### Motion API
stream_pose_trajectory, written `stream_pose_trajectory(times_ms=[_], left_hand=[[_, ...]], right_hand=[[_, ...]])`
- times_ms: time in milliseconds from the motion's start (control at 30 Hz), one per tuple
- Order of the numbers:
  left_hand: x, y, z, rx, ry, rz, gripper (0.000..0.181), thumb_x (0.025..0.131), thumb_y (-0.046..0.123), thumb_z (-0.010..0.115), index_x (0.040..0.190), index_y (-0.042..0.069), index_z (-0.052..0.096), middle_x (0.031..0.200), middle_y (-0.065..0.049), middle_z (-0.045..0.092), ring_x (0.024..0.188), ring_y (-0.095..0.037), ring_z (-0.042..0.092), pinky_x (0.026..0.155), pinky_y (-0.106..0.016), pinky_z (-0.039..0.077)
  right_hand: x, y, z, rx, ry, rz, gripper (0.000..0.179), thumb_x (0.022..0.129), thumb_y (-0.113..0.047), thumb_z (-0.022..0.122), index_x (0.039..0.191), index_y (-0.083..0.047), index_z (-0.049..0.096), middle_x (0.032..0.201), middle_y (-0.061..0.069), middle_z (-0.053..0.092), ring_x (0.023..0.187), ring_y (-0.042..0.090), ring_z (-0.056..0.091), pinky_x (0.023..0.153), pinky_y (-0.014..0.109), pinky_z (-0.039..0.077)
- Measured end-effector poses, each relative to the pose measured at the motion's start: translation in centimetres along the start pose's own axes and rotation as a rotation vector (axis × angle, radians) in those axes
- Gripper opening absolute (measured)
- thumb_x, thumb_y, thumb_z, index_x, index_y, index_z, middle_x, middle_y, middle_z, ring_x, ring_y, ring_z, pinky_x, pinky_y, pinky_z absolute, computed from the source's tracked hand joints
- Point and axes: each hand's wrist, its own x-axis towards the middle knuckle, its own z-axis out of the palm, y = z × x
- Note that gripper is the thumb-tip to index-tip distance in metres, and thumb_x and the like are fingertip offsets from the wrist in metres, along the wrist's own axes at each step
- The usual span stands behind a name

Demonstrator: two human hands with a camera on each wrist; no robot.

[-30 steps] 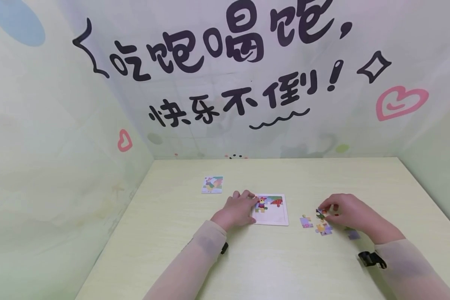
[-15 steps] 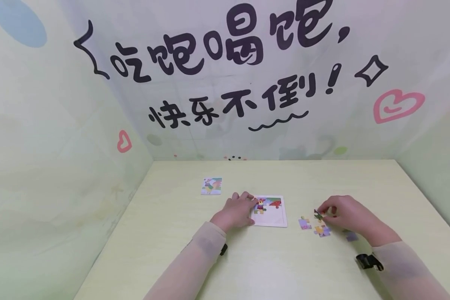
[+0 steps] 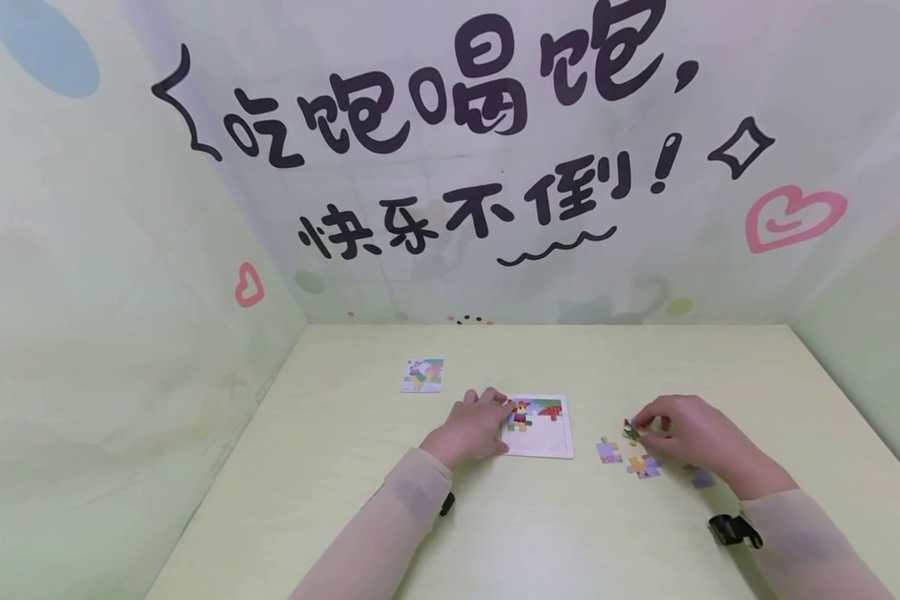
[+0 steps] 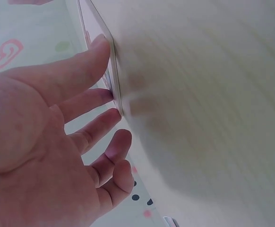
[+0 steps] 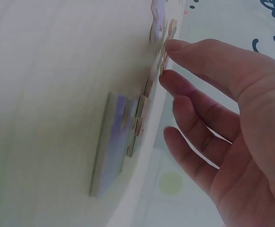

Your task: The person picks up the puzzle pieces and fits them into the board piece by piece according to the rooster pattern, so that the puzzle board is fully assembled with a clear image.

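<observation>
My left hand [image 3: 471,425] rests at the left edge of a white puzzle tray [image 3: 547,446], its thumb and index finger touching the rim. In the left wrist view the fingers [image 4: 97,130] are loosely extended. The tray's back row and part of its left side carry joined pieces with a rooster picture [image 3: 521,410]; its front right shows bare white. To the right, my right hand [image 3: 686,427] pinches a dark-and-green puzzle piece [image 3: 630,431] between thumb and index finger, tilted just over the table. Close by lie a purple piece [image 3: 609,452] and a yellow-and-purple piece [image 3: 647,467].
Another purple piece [image 3: 702,478] lies under the right wrist, partly covered. A small square picture card [image 3: 422,375] with a rooster lies at the back left of the pale wooden table [image 3: 525,533]. Printed cloth walls [image 3: 420,292] stand along the back and sides.
The right hand has moved slightly left with the piece, which has turned between the fingers. The left hand stays on the tray. The whole view has shifted slightly down.
</observation>
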Motion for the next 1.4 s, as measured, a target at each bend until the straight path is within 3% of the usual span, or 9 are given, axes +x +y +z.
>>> stream_pose_trajectory(times_ms=[533,1067,1400], left_hand=[[0.0,0.0,0.3,0.004,0.003,-0.002,0.075,0.092,0.039,0.077,0.158,0.023,0.045,0.16,0.002,0.041,0.127,-0.025,0.042,0.103,-0.041,0.043],[-0.1,0.1,0.0,0.004,-0.002,0.007,0.075,0.093,0.039,0.076,0.159,0.023,0.043,0.16,0.002,0.04,0.128,-0.025,0.042,0.104,-0.041,0.043],[0.0,0.2,-0.1,0.027,-0.014,0.004,0.073,0.095,0.039,0.074,0.159,0.023,0.043,0.161,0.002,0.039,0.129,-0.026,0.042,0.104,-0.042,0.043]], right_hand=[[0.4,-0.5,0.2,-0.021,0.058,-0.03,0.016,0.085,-0.015,0.082,0.101,-0.02,0.08,0.097,-0.009,0.074,0.084,0.01,0.06,0.07,0.027,0.051],[1.3,-1.5,0.8,-0.03,0.028,-0.064,0.017,0.087,-0.016,0.082,0.103,-0.017,0.082,0.103,-0.003,0.077,0.083,0.008,0.061,0.071,0.03,0.053],[2.4,-2.4,1.2,-0.024,0.014,-0.087,0.017,0.086,-0.016,0.083,0.103,-0.019,0.083,0.102,-0.006,0.077,0.088,0.013,0.066,0.078,0.036,0.057]])
